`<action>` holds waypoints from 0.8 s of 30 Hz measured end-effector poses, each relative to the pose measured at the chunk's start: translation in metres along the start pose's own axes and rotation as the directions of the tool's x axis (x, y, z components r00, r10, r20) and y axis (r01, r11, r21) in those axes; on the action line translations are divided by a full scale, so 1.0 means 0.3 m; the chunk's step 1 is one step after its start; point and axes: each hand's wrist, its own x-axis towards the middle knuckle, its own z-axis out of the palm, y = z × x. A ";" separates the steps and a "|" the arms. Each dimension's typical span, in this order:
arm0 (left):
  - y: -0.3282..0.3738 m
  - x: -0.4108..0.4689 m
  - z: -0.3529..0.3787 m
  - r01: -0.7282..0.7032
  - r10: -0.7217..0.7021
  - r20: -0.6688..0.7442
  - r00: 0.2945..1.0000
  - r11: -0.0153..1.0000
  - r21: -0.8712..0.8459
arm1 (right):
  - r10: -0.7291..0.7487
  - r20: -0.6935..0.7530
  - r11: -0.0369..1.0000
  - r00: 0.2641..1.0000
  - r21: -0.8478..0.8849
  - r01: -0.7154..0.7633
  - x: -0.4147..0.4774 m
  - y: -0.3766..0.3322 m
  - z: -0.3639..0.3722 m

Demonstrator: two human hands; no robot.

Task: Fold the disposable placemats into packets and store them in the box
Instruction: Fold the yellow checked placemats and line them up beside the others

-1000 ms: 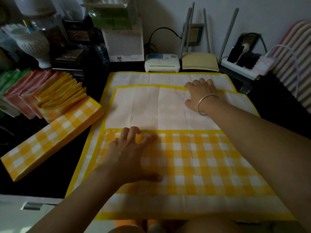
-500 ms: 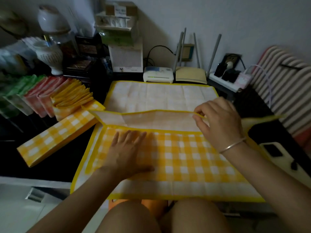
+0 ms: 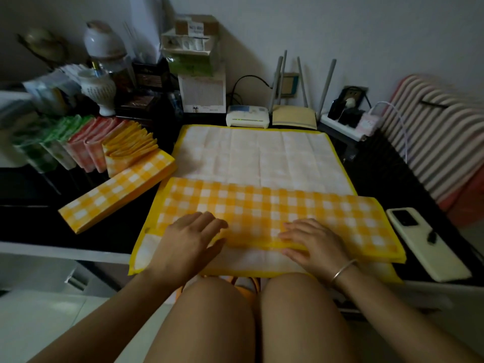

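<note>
A yellow-checked placemat [image 3: 275,213] lies folded into a long band across the near part of the table. It rests on another placemat [image 3: 262,155] spread pale side up with a yellow border. My left hand [image 3: 191,239] presses flat on the band's left part, fingers straight. Flat on the band's near edge, right of centre, lies my right hand [image 3: 311,242]. A folded yellow-checked packet [image 3: 117,189] lies to the left on the dark table. Behind it a row of folded packets [image 3: 86,145] in green, red and yellow stands upright; whether a box holds them is unclear.
A white phone [image 3: 424,242] lies on the table at the right, close to the band's end. A white device [image 3: 247,119], a router with antennas [image 3: 293,116] and a power strip [image 3: 345,121] stand at the back. Vases and boxes crowd the back left.
The checked part has been folded over once more toward me into a narrower band. My right hand let go of the pale flap and came down flat beside my left.
</note>
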 end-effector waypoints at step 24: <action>-0.017 0.221 0.180 0.365 -0.389 0.530 0.753 0.918 0.156 | 0.026 -0.095 0.990 0.995 0.139 -0.012 -0.028 0.023 0.051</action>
